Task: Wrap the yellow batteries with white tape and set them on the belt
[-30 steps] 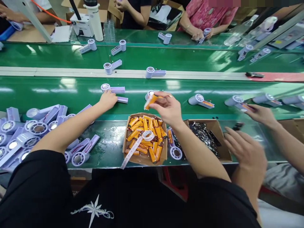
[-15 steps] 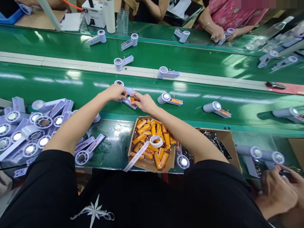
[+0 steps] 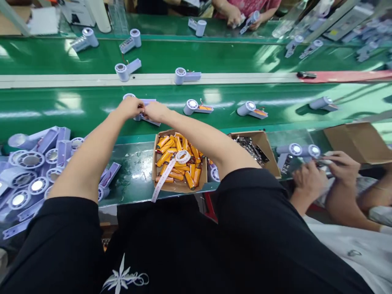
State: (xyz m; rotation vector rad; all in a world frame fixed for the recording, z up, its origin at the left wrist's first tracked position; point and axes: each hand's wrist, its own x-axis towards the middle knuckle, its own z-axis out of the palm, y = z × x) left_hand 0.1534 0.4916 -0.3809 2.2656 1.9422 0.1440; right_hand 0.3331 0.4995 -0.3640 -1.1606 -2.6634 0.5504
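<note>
My left hand (image 3: 131,108) and my right hand (image 3: 155,112) meet over lavender handheld fan housings on the green belt, fingertips pinched close together. Between them a small dark and reddish bit shows, too small to name. One round fan head (image 3: 129,96) peeks out behind my left hand. A pale handle piece (image 3: 152,121) sticks out below my right hand, and another handle edge (image 3: 149,101) lies behind it. Most of these housings is hidden by my fingers. Nearer to me stands a cardboard box (image 3: 155,163) of orange-wrapped batteries (image 3: 168,157), with a roll of printed tape (image 3: 183,157) on top.
Lavender fan housings (image 3: 32,160) pile up at left. Fans with orange batteries (image 3: 204,108) lie along the belt (image 3: 220,122). A box of dark parts (image 3: 271,157) stands right of the batteries. A co-worker's hands (image 3: 318,175) work at right; another person's hands (image 3: 243,19) are across the belt.
The view has swung right, so the scene sits further left and higher. My hands have drawn together, and the orange battery at my right fingers is now out of sight.
</note>
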